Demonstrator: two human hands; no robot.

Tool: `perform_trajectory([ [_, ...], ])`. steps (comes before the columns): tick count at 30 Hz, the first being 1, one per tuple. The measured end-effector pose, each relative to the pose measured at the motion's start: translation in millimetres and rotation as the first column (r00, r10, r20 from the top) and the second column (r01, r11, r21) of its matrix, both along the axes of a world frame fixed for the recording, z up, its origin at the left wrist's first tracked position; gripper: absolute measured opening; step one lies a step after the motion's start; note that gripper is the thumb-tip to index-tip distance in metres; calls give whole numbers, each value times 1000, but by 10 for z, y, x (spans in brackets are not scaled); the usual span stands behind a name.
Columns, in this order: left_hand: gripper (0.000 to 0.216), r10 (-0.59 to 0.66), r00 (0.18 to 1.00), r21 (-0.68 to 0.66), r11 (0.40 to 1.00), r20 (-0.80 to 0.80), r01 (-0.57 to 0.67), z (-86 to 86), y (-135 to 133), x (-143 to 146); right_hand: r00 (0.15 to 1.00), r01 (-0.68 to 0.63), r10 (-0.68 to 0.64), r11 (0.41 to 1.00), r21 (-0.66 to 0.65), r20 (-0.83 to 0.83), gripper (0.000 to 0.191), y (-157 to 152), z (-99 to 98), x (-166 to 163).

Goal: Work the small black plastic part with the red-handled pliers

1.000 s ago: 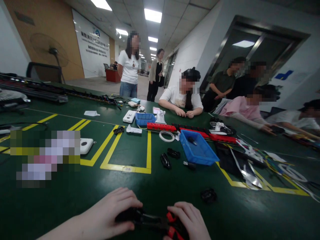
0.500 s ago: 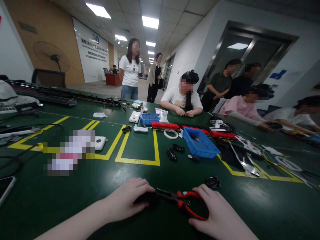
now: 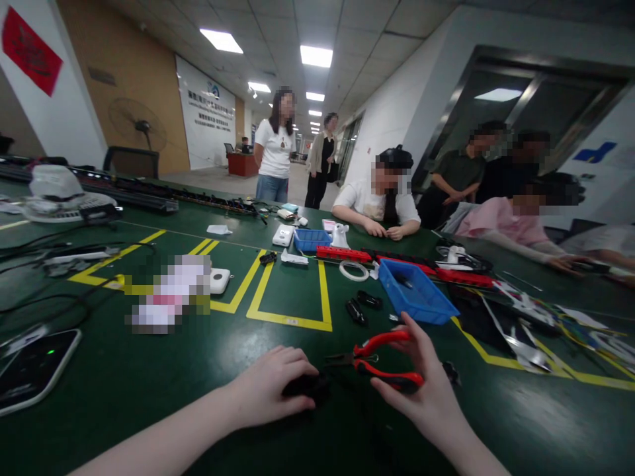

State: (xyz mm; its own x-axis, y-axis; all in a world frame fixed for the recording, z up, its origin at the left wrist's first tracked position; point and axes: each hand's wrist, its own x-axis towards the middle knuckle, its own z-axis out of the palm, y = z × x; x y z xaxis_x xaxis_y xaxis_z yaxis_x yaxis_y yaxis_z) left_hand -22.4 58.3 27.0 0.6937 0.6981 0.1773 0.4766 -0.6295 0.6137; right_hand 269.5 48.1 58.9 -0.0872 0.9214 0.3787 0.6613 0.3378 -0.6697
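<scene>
Pre-grip step: left hand (image 3: 270, 390) pins black part (image 3: 305, 385) to desk (image 3: 149, 390); right hand (image 3: 421, 393) grasps red pliers (image 3: 381, 360); next move probably needs the nose aligned.

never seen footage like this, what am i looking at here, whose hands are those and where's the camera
There is no machine: a person works with two bare hands. The pictures come from one camera worn on that person's head, looking forward and down, so the arms entering from the bottom edge are the wearer's own. The left hand is closed over a small black part on the green table. The right hand holds red-handled pliers, their nose pointing toward that part. Beyond lie two more black pieces, a blue tray, a white tape ring and yellow marking lines. A flat dark device with a green light lies at the left edge. Other people sit and stand at the far side; their hands are not the wearer's.
</scene>
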Motion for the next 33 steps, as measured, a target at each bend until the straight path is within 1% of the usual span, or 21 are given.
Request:
perform_trajectory([
  [2, 35, 0, 1000, 4, 1000, -7, 0, 8, -2, 6, 984, -26, 28, 1000, 13, -177, 86, 30, -96, -121],
  [3, 35, 1, 1000, 10, 1000, -15, -1, 11, -4, 9, 971, -56, 55, 998, 4, -231, 81, 30, -138, -178],
  [5, 34, 7, 1000, 31, 1000, -30, -7, 12, -6, 16, 946, -130, 93, 986, -100, -311, 70, -8, -203, -277],
  [7, 32, 9, 999, 55, 998, -35, -7, 6, -11, 25, 906, -136, 91, 988, -79, -414, 64, -87, -237, -350],
  [8, 31, 6, 999, 65, 998, -34, -4, 2, -13, 29, 883, -128, 72, 988, -90, -464, 63, -132, -243, -377],
  [11, 31, -14, 999, 93, 996, -35, 17, -10, -24, 41, 825, -85, -17, 985, -153, -565, 67, -243, -234, -423],
  [13, 29, -35, 999, 101, 994, -40, 39, -13, -32, 44, 788, -48, -88, 978, -203, -609, 77, -281, -234, -432],
  [15, 28, -51, 998, 90, 994, -39, 55, -8, -38, 42, 747, -3, -191, 957, -290, -637, 85, -303, -261, -430],
  [16, 29, -57, 998, 79, 995, -37, 60, -2, -40, 40, 723, 19, -252, 938, -346, -643, 86, -314, -286, -426],
  [18, 30, -66, 998, 58, 996, -26, 67, 18, -43, 34, 669, 52, -357, 898, -438, -652, 79, -339, -348, -410],
  [20, 30, -79, 997, 42, 996, -8, 80, 42, -46, 25, 609, 61, -404, 881, -468, -682, 69, -367, -402, -389],
  [22, 33, -86, 996, 8, 996, 27, 86, 56, -51, 12, 563, 52, -411, 883, -466, -717, 63, -385, -429, -370],
  [25, 47, -45, 992, -98, 994, 115, 57, 39, -57, -15, 512, 22, -424, 876, -482, -747, 54, -385, -413, -356],
  [28, 58, 15, 982, -202, 979, 189, 24, -5, -46, -30, 399, 3, -459, 867, -499, -794, 51, -370, -354, -333],
  [30, 58, 52, 975, -265, 964, 218, 8, -16, -33, -13, 336, 1, -472, 866, -500, -815, 49, -373, -305, -290],
  [33, 48, 139, 965, -360, 932, 224, -50, 28, -36, 55, 319, 19, -475, 868, -496, -820, 41, -400, -233, -195],
])
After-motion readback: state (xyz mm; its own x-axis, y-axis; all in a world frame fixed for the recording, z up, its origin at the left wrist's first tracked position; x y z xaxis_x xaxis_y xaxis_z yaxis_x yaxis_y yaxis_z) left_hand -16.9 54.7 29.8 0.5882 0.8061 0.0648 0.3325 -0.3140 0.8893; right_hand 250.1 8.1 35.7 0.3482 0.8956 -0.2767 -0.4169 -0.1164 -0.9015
